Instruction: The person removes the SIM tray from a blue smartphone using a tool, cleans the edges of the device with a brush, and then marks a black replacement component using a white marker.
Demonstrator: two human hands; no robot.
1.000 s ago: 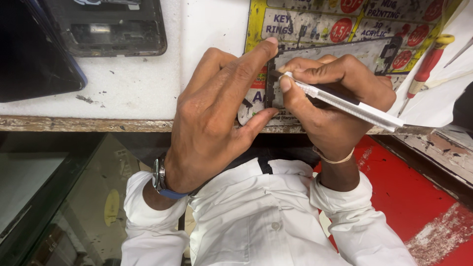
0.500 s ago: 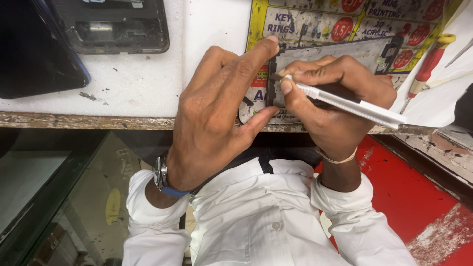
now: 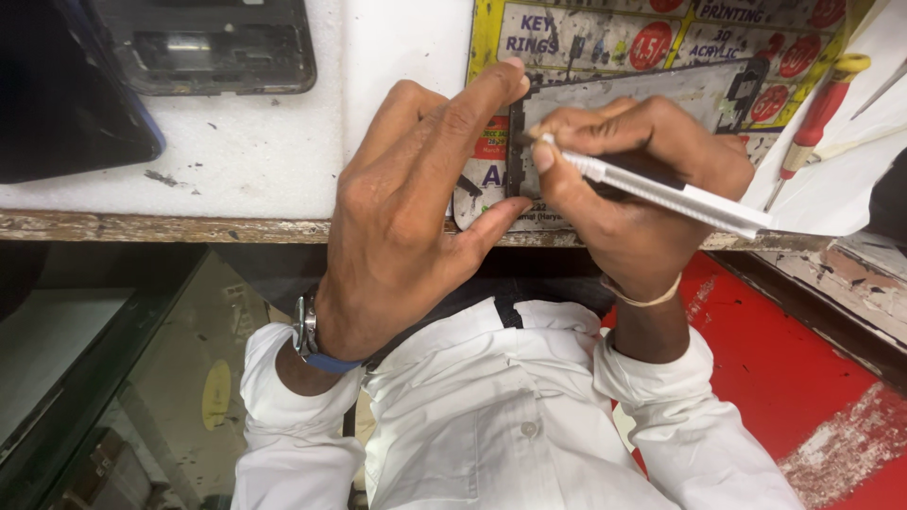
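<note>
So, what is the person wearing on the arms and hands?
Both arms have white shirt sleeves with buttoned cuffs. The left hand has a wristwatch with a metal case and blue strap. The right hand has a thin pale band at its wrist. No gloves.
</note>
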